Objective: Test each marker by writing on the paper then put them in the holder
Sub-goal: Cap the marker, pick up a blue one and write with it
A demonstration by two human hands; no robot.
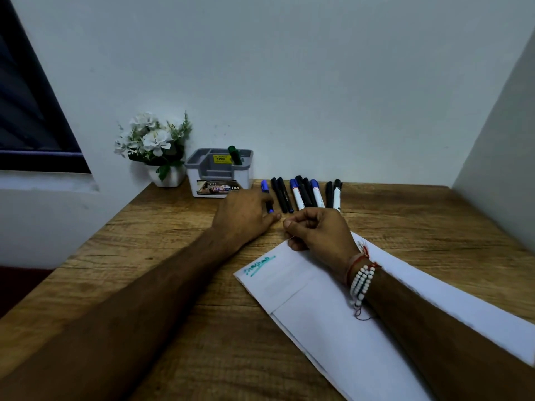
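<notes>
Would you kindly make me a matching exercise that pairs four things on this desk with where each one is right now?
Things
1. green marker
2. flower pot
3. leftmost blue marker
4. paper

Places
A. flat on the table, under the right hand
B. at the fingers of the left hand
C. standing in the holder
D. just left of the holder

Pairs: 1-C, 2-D, 3-B, 4-A
</notes>
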